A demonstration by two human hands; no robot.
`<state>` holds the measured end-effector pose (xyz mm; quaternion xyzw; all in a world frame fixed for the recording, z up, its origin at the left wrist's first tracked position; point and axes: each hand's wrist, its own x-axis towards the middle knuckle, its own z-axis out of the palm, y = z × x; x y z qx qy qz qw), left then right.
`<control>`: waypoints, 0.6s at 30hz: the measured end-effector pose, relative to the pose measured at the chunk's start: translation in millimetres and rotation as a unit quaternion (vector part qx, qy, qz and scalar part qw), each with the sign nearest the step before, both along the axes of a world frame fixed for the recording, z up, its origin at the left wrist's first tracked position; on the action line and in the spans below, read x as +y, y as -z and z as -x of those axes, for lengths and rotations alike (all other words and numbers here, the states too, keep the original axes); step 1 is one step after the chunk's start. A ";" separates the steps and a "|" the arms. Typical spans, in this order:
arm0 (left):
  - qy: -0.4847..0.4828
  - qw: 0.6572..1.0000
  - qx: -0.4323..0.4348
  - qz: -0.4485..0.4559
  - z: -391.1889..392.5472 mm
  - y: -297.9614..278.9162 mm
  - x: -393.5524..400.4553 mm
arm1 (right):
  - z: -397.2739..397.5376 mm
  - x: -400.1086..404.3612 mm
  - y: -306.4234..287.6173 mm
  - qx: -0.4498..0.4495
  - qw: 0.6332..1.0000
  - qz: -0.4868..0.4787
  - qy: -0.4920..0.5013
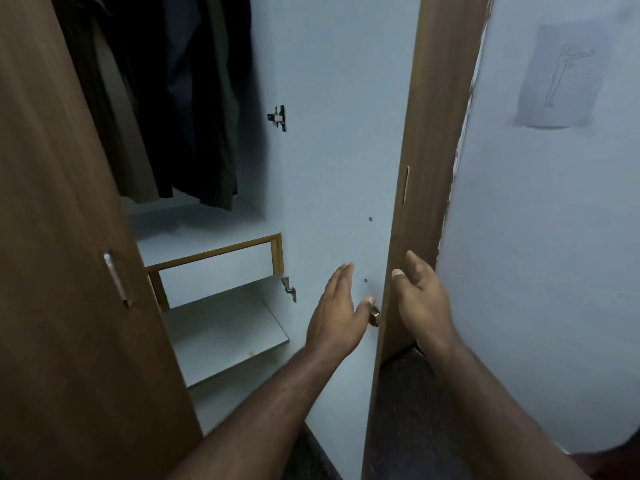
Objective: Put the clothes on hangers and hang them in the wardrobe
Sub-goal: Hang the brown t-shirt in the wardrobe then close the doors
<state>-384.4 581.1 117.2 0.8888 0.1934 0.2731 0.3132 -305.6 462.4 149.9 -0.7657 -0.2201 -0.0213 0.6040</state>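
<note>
Two flat hands flanking smooth laminate door (332,188).

The open wardrobe (332,81) is carrying dark clothes (180,98), which are hanging in its upper compartment just above a pale shelf (194,233). Below that shelf a white drawer front (214,271) is sitting in a wooden frame, and a lower pale shelf (221,334) is lying under it.

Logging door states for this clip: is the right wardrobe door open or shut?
Open. The right wardrobe door stands swung out, showing its pale inner face, with hanging clothes visible inside.
</note>
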 end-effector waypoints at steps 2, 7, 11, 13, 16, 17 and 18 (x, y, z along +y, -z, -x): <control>-0.005 1.000 0.012 -0.003 -8.9 -5.3 -5.7 | -17.9 2.9 1.7 0.050 0.997 -0.034 -0.039; -0.021 0.999 0.031 -0.007 -21.9 -14.6 -13.8 | -33.0 10.1 -3.4 0.098 0.989 -0.067 -0.085; -0.032 0.999 0.035 -0.010 -23.9 -12.6 -8.2 | -45.3 11.1 -5.2 0.102 0.989 -0.082 -0.069; -0.041 0.998 0.037 -0.012 -23.2 -12.9 -5.5 | -49.6 14.3 -6.7 0.108 0.988 -0.083 -0.078; -0.045 0.998 0.029 -0.012 -21.4 -16.7 -3.4 | -57.4 19.4 -0.5 0.121 0.986 -0.090 -0.077; -0.045 0.999 0.022 -0.011 -20.3 -18.5 -2.8 | -56.7 19.5 0.9 0.126 0.984 -0.094 -0.085; -0.044 0.999 0.013 -0.010 -19.2 -20.1 -2.2 | -54.8 19.4 2.1 0.127 0.982 -0.098 -0.097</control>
